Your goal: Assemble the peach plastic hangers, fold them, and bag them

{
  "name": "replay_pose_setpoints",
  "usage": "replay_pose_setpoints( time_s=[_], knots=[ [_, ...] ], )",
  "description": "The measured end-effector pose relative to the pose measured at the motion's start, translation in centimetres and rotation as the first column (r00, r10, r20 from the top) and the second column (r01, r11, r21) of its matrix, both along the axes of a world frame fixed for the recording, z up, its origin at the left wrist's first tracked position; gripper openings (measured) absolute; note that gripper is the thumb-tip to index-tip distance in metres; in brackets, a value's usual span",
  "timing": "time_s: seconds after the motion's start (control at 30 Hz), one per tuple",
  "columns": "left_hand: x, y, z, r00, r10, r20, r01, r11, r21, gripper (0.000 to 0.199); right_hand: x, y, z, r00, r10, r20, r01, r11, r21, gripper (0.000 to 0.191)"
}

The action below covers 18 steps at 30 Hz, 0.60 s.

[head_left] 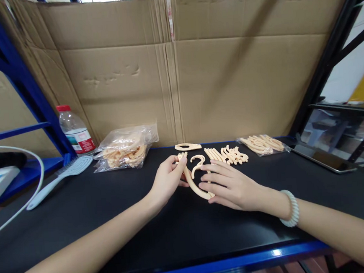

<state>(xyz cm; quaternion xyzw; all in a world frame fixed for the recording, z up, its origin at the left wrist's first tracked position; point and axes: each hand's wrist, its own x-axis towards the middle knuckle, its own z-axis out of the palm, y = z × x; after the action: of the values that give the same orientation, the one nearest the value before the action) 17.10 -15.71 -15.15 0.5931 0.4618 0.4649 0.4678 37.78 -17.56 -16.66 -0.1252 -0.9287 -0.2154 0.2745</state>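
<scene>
A curved beige hanger arm [198, 190] hangs between my two hands just over the black tabletop. My left hand [169, 177] pinches its upper end between thumb and fingers, where several small prongs stick out. At its lower right end, my right hand [231, 185] has the tip between thumb and fingers, with the other fingers spread. Just beyond the arm lies a beige hanger hook [198, 162], shaped like a question mark. Behind it rests a flat beige piece with a long opening [187, 146]. My right fingers partly hide what lies under them.
Straight beige bars [214, 154] and a pile of beige hooks [234, 154] lie beyond my right hand. Bags of beige parts stand left [125, 151] and right [263, 144]. A bottle [79, 134], a hairbrush [62, 177] and a dark tablet-like slab [324, 159] flank them. Cardboard [243, 72] walls the back.
</scene>
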Motion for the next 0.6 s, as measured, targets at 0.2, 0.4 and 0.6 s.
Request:
replay_pose_setpoints(
  time_s=[0.2, 0.4, 0.6],
  knots=[
    [-0.2, -0.1, -0.2, 0.983, 0.138, -0.119, -0.085, 0.924, 0.374, 0.035, 0.7, 0.7, -0.3, 0.992, -0.115, -0.049, 0.11, 0.99, -0.089, 0.019],
    [-0.2, -1.3, 0.3, 0.66, 0.268, -0.702, 0.551, 0.463, 0.695, 0.026, 1.1, 0.6, -0.5, 0.982, -0.148, -0.121, 0.132, 0.983, -0.127, 0.021],
    [0.1, -1.4, 0.0, 0.457, 0.312, -0.833, 0.7, 0.451, 0.553, 0.02, 0.6, 0.1, -0.6, 0.985, -0.137, -0.105, 0.122, 0.983, -0.139, 0.023]
  ],
)
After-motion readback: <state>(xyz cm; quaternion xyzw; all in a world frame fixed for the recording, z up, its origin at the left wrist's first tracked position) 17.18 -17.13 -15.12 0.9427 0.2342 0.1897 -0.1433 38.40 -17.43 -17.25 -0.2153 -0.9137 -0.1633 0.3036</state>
